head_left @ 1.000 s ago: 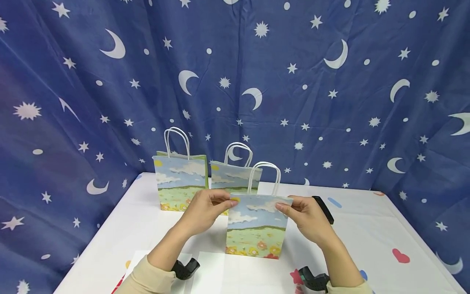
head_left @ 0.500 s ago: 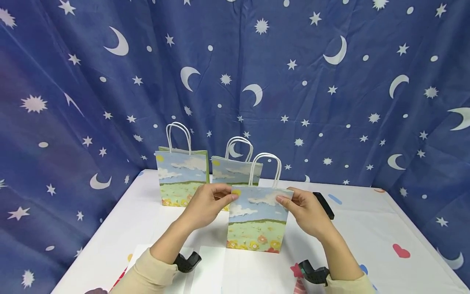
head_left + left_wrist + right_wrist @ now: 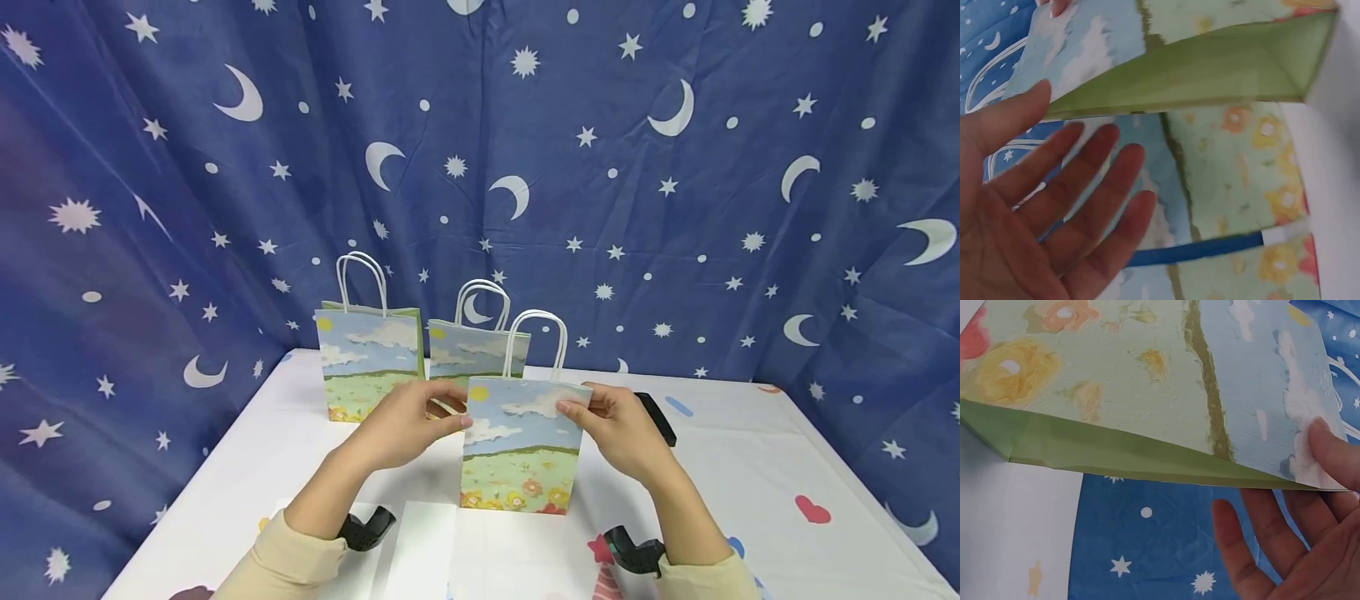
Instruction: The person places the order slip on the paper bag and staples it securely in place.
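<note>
A small paper gift bag printed with sky, meadow and flowers stands upright near the middle of the table, its white twisted handles up. At its upper right edge my right hand pinches the paper, thumb in front and fingers behind; the right wrist view shows the thumb on the printed face. My left hand is beside the bag's left edge. In the left wrist view its fingers are spread and relaxed, with the thumb tip close to the folded green side; whether it touches is unclear.
Two matching paper bags stand behind, one at the left and one partly hidden by the front bag. A black object lies past my right hand. White paper sheets lie at the front. A blue star-and-moon curtain hangs behind.
My left hand has let go of the front bag's left edge and moved slightly left and down, its fingers spread wider. The right hand keeps its grip at the upper right edge.
</note>
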A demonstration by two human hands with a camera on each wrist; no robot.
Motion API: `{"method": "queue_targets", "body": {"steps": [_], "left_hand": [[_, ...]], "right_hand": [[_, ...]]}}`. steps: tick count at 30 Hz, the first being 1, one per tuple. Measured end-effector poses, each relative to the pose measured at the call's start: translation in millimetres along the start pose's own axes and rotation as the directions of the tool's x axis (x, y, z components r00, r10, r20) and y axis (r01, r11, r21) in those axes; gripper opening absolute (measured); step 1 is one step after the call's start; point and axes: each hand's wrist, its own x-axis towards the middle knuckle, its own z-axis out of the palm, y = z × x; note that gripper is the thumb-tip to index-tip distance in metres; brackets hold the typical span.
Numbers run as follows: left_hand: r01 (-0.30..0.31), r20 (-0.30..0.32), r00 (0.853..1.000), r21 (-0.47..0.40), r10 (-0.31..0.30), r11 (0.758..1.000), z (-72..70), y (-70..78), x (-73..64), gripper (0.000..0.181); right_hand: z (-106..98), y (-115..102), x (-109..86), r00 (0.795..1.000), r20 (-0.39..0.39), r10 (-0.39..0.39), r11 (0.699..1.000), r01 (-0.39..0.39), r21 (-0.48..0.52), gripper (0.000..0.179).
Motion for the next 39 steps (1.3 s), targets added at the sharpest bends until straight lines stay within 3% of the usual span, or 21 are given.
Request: {"method": "queue_targets", "body": {"steps": [6, 12, 19, 24, 33, 39], "left_hand": [[0.037, 0.128, 0.99, 0.151, -0.056, 0.988, 1.5, -11.0, -12.9, 0.041], [0.078, 0.259, 0.954, 0.277, -0.153, 0.958, 6.7, -19.9, -27.6, 0.041], [0.064, 0.312, 0.924, 0.449, -0.223, 0.891, 17.0, -24.7, -36.2, 0.052], [0.035, 0.323, 0.918, 0.507, -0.228, 0.861, 22.4, -24.3, -41.7, 0.052], [0.05, 0.326, 0.914, 0.502, -0.242, 0.864, 24.8, -29.9, -43.8, 0.052], [0.085, 0.322, 0.914, 0.439, -0.245, 0.894, 26.7, -36.4, -43.8, 0.055]], "right_hand": [[-3, 2, -0.2, 1.0, 0.011, 0.023, 1.0, -0.023, -0.002, 0.04], [-3, 0, 0.4, 0.999, 0.019, 0.027, 1.0, -0.027, -0.003, 0.042], [-3, 0, 0.5, 1.0, 0.013, 0.025, 1.0, -0.025, 0.003, 0.037], [-1, 2, -0.3, 1.0, 0.023, 0.016, 1.0, -0.016, 0.013, 0.031], [2, 1, 0.4, 1.0, 0.013, 0.023, 1.0, -0.023, -0.009, 0.04], [0, 3, 0.2, 0.999, 0.002, 0.043, 0.999, -0.043, -0.025, 0.042]]}}
